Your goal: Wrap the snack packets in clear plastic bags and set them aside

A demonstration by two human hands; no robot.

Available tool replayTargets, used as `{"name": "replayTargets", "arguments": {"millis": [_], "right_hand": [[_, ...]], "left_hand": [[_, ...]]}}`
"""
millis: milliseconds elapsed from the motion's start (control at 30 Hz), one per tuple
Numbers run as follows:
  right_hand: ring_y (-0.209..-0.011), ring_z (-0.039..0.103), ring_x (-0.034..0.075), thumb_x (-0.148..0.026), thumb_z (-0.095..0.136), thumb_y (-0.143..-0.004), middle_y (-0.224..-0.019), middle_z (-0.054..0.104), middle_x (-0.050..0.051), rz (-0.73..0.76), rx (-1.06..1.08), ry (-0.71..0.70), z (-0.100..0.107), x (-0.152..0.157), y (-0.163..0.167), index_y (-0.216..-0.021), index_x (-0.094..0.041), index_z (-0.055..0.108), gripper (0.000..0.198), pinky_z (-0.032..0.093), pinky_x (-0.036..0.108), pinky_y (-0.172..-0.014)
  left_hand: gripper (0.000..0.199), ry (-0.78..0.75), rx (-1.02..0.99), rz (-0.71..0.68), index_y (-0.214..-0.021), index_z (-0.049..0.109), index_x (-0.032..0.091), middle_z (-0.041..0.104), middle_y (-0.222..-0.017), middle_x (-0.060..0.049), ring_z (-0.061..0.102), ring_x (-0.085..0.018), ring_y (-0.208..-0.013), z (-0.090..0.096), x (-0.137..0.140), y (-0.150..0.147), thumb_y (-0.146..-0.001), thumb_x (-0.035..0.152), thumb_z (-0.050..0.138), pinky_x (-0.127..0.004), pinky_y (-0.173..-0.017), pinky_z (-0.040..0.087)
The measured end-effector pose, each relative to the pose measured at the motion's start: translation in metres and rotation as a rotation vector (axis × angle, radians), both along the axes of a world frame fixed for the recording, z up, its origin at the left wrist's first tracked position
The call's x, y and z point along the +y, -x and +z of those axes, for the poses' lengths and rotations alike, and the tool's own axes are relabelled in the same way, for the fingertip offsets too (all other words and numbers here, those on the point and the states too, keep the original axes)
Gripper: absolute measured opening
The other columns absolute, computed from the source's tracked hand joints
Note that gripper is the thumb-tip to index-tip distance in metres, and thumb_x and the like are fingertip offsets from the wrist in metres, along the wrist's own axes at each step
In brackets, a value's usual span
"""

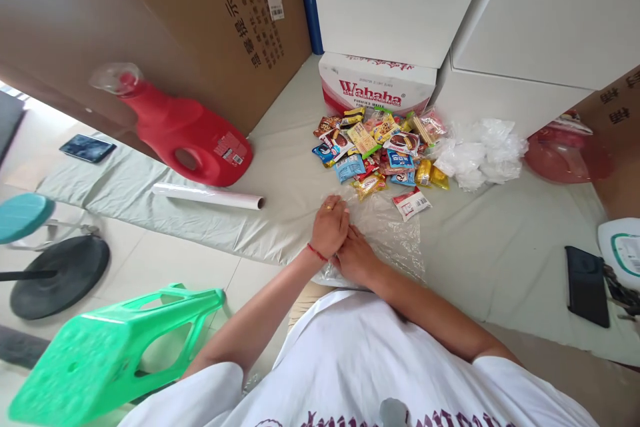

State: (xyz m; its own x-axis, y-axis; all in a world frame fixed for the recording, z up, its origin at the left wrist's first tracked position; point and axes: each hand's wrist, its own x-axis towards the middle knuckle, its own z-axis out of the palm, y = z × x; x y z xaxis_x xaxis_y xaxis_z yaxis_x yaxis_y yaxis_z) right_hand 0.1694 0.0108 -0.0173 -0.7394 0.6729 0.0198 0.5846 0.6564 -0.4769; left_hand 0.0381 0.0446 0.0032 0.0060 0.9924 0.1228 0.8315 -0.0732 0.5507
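My left hand point(330, 227), with a red cord on the wrist and a ring, rests against my right hand point(357, 259) in front of my body. The fingers of both hands are bent and pressed together, and no object shows in them. Some fingertips are hidden. Beneath and beside the hands lies a clear plastic sheet or bag point(395, 233). Just beyond it sits a heap of small wrapped snacks point(375, 147), with one red-and-white packet point(411, 203) at its near edge. Crumpled clear plastic bags point(483, 153) lie right of the heap.
Behind the snacks stands a Wahaha carton point(377, 83) below white boxes point(400, 0). To the left are a red jug point(190, 130), a white roll point(207, 196), a phone point(87, 147) and a green stool point(115, 353). A black phone point(587, 287) lies at right.
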Motion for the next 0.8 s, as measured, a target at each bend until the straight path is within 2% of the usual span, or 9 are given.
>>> {"name": "replayTargets", "arguments": {"millis": [100, 200, 267, 367, 467, 567, 667, 733, 800], "right_hand": [[-0.148, 0.040, 0.032, -0.034, 0.068, -0.094, -0.153, 0.052, 0.017, 0.071, 0.068, 0.063, 0.006, -0.009, -0.018, -0.142, -0.014, 0.060, 0.053, 0.034, 0.052, -0.123], [-0.129, 0.059, 0.025, -0.033, 0.064, -0.097, -0.137, 0.067, 0.010, 0.137, 0.140, 0.174, 0.024, 0.005, -0.040, -0.130, -0.020, 0.068, 0.036, 0.048, 0.041, -0.110], [-0.114, 0.065, 0.022, -0.028, 0.056, -0.101, -0.122, 0.073, 0.007, 0.045, 0.118, 0.135, 0.042, 0.036, -0.049, -0.125, -0.023, 0.071, 0.029, 0.052, 0.037, -0.100], [-0.114, 0.060, 0.026, -0.020, 0.047, -0.103, -0.121, 0.070, 0.011, -0.159, -0.048, -0.117, 0.066, 0.105, -0.041, -0.123, -0.019, 0.070, 0.030, 0.049, 0.040, -0.098], [-0.123, 0.053, 0.031, -0.022, 0.057, -0.099, -0.138, 0.061, 0.015, -0.104, -0.228, -0.277, 0.075, 0.170, -0.012, -0.134, -0.016, 0.062, 0.036, 0.047, 0.040, -0.097], [-0.125, 0.052, 0.034, -0.023, 0.065, -0.094, -0.137, 0.059, 0.020, -0.035, -0.407, -0.298, 0.071, 0.208, 0.013, -0.133, -0.012, 0.062, 0.040, 0.046, 0.042, -0.097], [-0.118, 0.055, 0.034, -0.023, 0.064, -0.095, -0.123, 0.064, 0.020, -0.033, -0.411, -0.286, 0.071, 0.216, 0.013, -0.128, -0.010, 0.065, 0.035, 0.045, 0.043, -0.098], [-0.115, 0.057, 0.033, -0.028, 0.066, -0.094, -0.121, 0.064, 0.019, -0.075, -0.278, -0.281, 0.076, 0.205, -0.002, -0.130, -0.010, 0.063, 0.040, 0.045, 0.043, -0.097], [-0.114, 0.058, 0.032, -0.033, 0.066, -0.094, -0.122, 0.064, 0.017, -0.133, -0.083, -0.259, 0.083, 0.180, -0.025, -0.134, -0.013, 0.061, 0.045, 0.047, 0.043, -0.098]], "left_hand": [[0.051, 0.065, 0.221, 0.009, -0.144, 0.058, 0.016, 0.049, -0.159, -0.015, 0.041, -0.031, -0.150, -0.020, 0.013, 0.012, -0.104, 0.032, 0.031, -0.059, -0.124, 0.029], [0.056, 0.056, 0.332, -0.042, -0.156, 0.045, 0.021, 0.038, -0.166, -0.012, 0.035, -0.029, -0.154, -0.031, 0.012, 0.021, -0.106, 0.037, 0.027, -0.062, -0.126, 0.021], [0.057, 0.049, 0.360, -0.050, -0.158, 0.042, 0.021, 0.035, -0.167, -0.012, 0.033, -0.029, -0.155, -0.033, 0.008, 0.022, -0.106, 0.039, 0.028, -0.062, -0.126, 0.018], [0.057, 0.047, 0.363, -0.059, -0.159, 0.041, 0.021, 0.034, -0.168, -0.012, 0.033, -0.028, -0.156, -0.033, 0.007, 0.022, -0.106, 0.040, 0.028, -0.062, -0.127, 0.016], [0.057, 0.039, 0.358, -0.094, -0.159, 0.041, 0.023, 0.035, -0.167, -0.011, 0.033, -0.028, -0.155, -0.032, 0.010, 0.026, -0.106, 0.041, 0.029, -0.062, -0.127, 0.015], [0.057, 0.036, 0.350, -0.110, -0.159, 0.041, 0.025, 0.036, -0.167, -0.010, 0.033, -0.028, -0.155, -0.032, 0.013, 0.032, -0.106, 0.043, 0.030, -0.061, -0.128, 0.014], [0.057, 0.028, 0.336, -0.102, -0.159, 0.041, 0.025, 0.037, -0.167, -0.010, 0.033, -0.027, -0.155, -0.032, 0.013, 0.034, -0.106, 0.043, 0.030, -0.060, -0.128, 0.015], [0.056, 0.023, 0.325, -0.099, -0.159, 0.041, 0.026, 0.036, -0.167, -0.009, 0.033, -0.027, -0.155, -0.032, 0.012, 0.033, -0.106, 0.043, 0.030, -0.060, -0.129, 0.014], [0.056, 0.023, 0.313, -0.094, -0.159, 0.041, 0.027, 0.036, -0.167, -0.009, 0.033, -0.027, -0.155, -0.031, 0.012, 0.033, -0.106, 0.043, 0.031, -0.059, -0.129, 0.013]]}}
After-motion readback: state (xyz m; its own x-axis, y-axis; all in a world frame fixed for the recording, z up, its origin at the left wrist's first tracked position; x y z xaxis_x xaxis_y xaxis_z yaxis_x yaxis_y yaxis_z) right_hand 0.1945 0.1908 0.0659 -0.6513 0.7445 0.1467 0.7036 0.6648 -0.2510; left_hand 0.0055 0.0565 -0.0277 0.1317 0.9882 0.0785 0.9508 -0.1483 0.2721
